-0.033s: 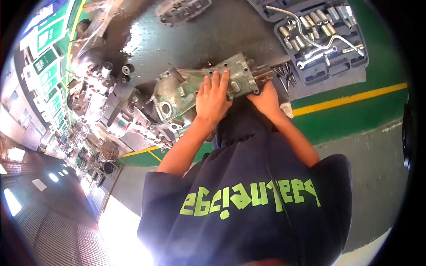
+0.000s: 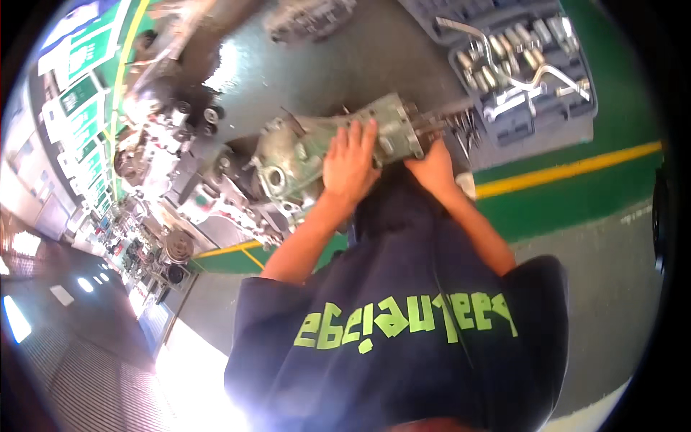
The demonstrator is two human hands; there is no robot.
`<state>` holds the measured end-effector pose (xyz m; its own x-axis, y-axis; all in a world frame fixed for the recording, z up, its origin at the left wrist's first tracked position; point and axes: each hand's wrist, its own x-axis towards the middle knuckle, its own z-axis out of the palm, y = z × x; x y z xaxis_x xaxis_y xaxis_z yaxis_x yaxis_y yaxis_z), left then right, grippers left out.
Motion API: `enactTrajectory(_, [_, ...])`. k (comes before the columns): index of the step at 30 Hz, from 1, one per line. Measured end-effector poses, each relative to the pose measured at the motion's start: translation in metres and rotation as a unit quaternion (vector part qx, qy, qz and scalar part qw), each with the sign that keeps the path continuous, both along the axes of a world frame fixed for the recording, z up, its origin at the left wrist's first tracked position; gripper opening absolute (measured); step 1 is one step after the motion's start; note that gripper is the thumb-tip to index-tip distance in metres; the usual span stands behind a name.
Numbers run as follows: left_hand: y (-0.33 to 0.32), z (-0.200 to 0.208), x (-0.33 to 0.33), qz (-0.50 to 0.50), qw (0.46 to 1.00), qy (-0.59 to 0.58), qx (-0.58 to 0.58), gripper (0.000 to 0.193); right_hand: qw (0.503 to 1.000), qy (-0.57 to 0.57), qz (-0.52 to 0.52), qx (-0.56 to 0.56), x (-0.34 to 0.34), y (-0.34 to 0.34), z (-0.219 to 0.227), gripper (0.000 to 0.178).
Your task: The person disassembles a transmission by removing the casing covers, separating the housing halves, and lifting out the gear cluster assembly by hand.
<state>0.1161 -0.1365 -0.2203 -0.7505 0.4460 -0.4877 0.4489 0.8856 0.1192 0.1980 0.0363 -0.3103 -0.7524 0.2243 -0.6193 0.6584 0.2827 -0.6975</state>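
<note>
A greenish metal gearbox housing [image 2: 306, 155] lies slantwise on the bench, with a round opening at its left end. My left hand [image 2: 350, 164] rests flat on top of its middle, fingers stretched out and slightly spread. A metal shaft [image 2: 430, 127] sticks out of the housing's right end. Beside that end is my right hand [image 2: 434, 171], its fingers curled up near the shaft and its thumb toward the housing's lower edge. What the right fingers grip is too blurred and partly hidden to make out.
An opened socket set case [image 2: 515, 128] with a bent handle bar [image 2: 489, 54] lies at the far right. Several loose bolts [image 2: 468, 133] lie between it and the housing. More metal parts [image 2: 223, 205] crowd the left, and another casting [image 2: 309, 18] sits at the back.
The whole picture has shifted slightly and blurred. Both hands keep about the same places at the housing.
</note>
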Motion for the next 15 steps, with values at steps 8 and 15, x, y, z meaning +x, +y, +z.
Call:
enactTrajectory(8, [-0.009,-0.009,0.032,0.016,0.999,-0.003,0.046,0.094,0.991,0.123,-0.051,-0.018,0.039,-0.012,-0.022,0.088])
enactTrajectory(15, [-0.079,0.058,0.041,0.249,0.939,0.224,0.073,0.085,0.996,-0.066,0.029,0.049,0.051,0.005,-0.043,0.062])
